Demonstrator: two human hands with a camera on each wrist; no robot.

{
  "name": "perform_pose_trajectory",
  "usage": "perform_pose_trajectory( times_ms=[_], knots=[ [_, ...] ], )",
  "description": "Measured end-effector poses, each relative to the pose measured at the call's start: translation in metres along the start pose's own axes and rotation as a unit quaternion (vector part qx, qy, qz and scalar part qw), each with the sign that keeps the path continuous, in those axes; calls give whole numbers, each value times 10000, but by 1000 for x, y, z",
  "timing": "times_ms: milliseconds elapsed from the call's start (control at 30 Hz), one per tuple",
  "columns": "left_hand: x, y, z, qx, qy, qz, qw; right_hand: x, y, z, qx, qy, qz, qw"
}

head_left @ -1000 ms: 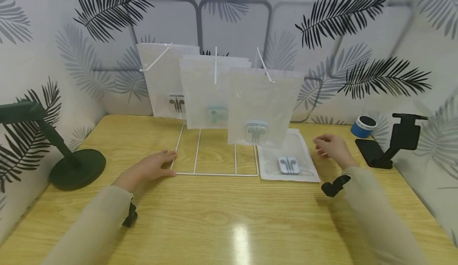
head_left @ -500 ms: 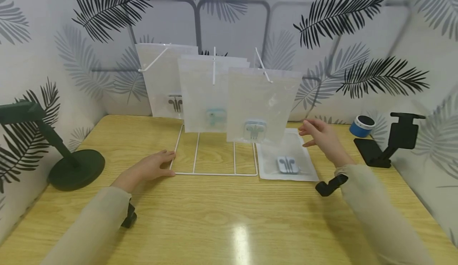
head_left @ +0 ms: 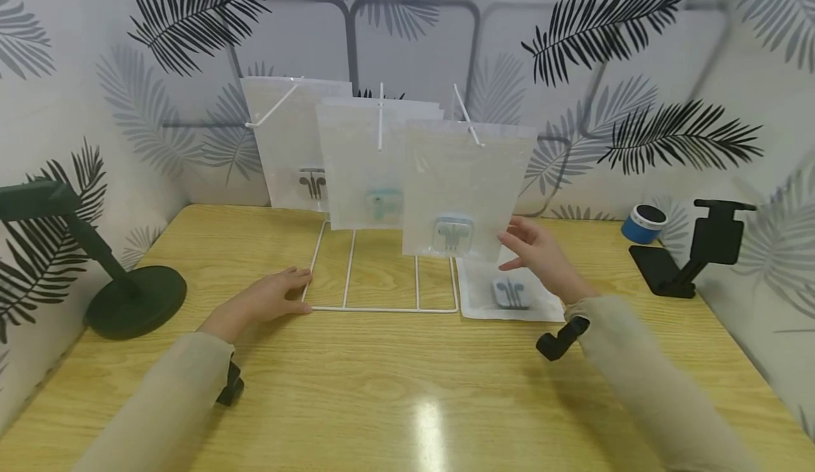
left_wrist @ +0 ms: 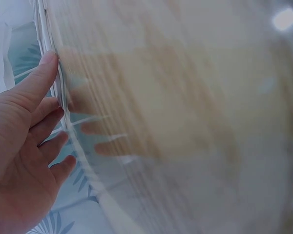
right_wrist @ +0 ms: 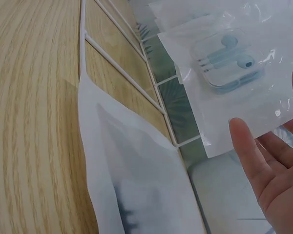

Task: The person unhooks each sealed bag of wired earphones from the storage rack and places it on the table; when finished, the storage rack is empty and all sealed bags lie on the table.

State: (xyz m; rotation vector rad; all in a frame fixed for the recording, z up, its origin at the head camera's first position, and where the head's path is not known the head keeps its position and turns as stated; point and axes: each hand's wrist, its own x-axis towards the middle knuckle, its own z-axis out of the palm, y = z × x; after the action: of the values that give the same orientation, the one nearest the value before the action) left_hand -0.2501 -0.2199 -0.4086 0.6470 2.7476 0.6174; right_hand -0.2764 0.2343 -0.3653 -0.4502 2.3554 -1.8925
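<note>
White translucent bags hang from the prongs of a white wire display rack. The frontmost bag, on the right prong, holds boxed earphones. My right hand is at this bag's lower right edge; in the right wrist view its thumb is in front of the bag and other fingers are behind, without a clear pinch. Below, another bag with boxed earphones lies flat on the table, partly hidden by the hand. My left hand touches the rack's front left corner with relaxed fingers.
A middle bag and a left bag hang farther back. A dark green lamp base stands left on the wooden table. At right are a black phone stand and a blue cylinder.
My right hand has moved left from beside the flat bag to the front hanging bag's lower edge. The middle bag has swung slightly. My left hand stays at the rack's corner.
</note>
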Motion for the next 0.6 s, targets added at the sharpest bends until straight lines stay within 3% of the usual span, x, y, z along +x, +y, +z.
perform_pose_trajectory(
  times_ms=[333,600],
  knots=[
    [0,2,1,12,-45,1,10000,6,15,14,1193,-42,205,9926],
    [-2,3,-1,14,-49,-17,10000,5,15,21,1287,245,272,9910]
  ],
)
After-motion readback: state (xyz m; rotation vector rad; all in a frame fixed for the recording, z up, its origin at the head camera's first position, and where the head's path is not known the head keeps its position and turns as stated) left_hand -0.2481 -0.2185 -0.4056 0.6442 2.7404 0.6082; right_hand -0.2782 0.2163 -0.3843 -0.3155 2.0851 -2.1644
